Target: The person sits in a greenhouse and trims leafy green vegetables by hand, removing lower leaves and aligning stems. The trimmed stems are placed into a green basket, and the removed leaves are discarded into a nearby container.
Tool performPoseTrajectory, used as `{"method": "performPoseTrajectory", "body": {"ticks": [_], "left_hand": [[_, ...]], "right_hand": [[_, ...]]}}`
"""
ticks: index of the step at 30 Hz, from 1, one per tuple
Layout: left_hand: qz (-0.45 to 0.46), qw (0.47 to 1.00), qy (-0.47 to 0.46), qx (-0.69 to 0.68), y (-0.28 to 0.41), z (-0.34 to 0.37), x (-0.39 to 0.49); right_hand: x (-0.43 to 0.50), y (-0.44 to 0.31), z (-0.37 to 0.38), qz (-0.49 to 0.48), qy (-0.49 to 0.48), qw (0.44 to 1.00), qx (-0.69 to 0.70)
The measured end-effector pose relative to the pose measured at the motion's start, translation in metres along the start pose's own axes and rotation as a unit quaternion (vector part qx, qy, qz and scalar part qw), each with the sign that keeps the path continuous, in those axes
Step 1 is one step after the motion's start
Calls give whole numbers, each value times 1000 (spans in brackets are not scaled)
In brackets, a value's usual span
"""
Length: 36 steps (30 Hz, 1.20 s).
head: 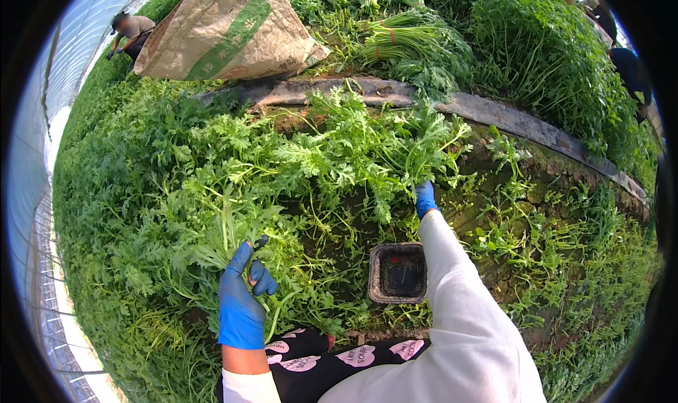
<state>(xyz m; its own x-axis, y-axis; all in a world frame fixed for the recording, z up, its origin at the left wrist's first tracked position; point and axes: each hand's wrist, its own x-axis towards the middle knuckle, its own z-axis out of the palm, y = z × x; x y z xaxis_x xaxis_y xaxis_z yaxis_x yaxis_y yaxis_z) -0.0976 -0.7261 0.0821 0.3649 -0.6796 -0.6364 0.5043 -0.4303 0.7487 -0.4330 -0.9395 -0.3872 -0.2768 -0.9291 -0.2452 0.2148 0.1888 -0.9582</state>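
Observation:
My left hand [242,294], in a blue glove with worn, dark fingertips, is curled around a few stems of leafy greens [226,239]. Pale leaf undersides rise above its thumb, and a stem shows below the fingers. Stretched out ahead, my right hand [425,197], also blue-gloved, grips the stem end of a leafy bunch [424,151]; its fingers are mostly hidden. That bunch lies against a heap of loose cut greens [344,157]. Just left of my right forearm, a dark square plastic tub [375,276] sits on the soil with a little something dark inside.
A grey border strip [508,118] crosses the bed. Beyond it lie banded bundles of greens [394,38] and a large woven sack [228,32]. Uncut plants [132,212] stand at left; stubble [561,244] covers the right. A person [132,32] crouches far left; another [630,72] is partly visible at right.

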Motion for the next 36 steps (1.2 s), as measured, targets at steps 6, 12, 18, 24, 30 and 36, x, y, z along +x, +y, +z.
{"method": "performPoseTrajectory", "body": {"ticks": [6, 12, 18, 24, 30, 36], "left_hand": [[3, 999, 35, -6, -4, 0, 4], [34, 999, 15, -9, -3, -10, 6], [44, 992, -72, -99, 10, -20, -4], [143, 973, -90, -161, 22, -24, -15], [265, 932, -84, -231, 50, -53, -36], [264, 961, 20, -86, 44, -81, -41]], "right_hand": [[-16, 5, 5, 98, -27, 983, 151], [-54, -35, -3, 56, -131, 812, -566], [-129, -176, -27, 3, -338, 926, -166], [-188, -348, 73, 313, -253, 785, 471], [-274, -452, 201, 33, -380, 856, 350], [-344, -442, 273, -35, -555, 785, -273]]}}
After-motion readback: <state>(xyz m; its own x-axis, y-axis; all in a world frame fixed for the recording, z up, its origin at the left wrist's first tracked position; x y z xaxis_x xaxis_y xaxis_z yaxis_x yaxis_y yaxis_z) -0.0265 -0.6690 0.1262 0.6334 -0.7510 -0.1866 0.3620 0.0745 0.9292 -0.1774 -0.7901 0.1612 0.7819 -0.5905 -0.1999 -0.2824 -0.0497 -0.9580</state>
